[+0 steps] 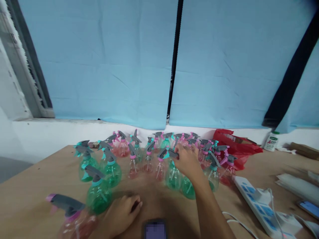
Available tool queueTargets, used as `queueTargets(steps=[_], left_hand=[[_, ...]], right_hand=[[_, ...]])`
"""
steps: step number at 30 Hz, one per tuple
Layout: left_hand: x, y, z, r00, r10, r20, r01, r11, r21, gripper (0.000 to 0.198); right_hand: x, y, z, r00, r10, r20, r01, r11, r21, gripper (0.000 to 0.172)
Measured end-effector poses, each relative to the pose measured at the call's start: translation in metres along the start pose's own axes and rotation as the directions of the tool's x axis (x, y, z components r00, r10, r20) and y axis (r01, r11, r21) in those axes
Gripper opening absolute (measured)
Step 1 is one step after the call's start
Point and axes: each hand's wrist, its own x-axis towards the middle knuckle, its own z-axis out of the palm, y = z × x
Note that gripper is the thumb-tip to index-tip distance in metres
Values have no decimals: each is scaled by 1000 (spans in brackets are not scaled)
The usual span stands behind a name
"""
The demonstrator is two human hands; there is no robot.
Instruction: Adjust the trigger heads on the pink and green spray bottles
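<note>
My right hand reaches into a group of small spray bottles. Its fingers are closed on the grey trigger head of a green spray bottle, which stands on the table. Another green spray bottle is partly hidden behind my right forearm. My left hand lies on the table with its fingers curled in, and nothing shows in them. Beside it stand a green spray bottle and, nearer to me, a pink spray bottle cut by the frame's lower edge.
Several more pink and green bottles stand towards the wall. A red plastic bag and a white bottle are at the back right. A power strip with plugs and cables lies at right, near a phone.
</note>
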Motion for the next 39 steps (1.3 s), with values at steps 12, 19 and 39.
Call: queueTargets(steps=[12,19,39], left_hand=[[3,-3,3,1000,3,-22,-3,1000,-6,32],[1,-3,2,1000,20,-11,-20,1000,-16,33],[0,3,-2,1000,7,-10,-7,1000,-7,32]], right_hand=[[-7,-33,10,965,-260,-1,256,947,195,24],[-8,-53,38,938,-337,-86,341,844,414,26],[-19,-65,125,958,-279,-72,149,264,953,41]])
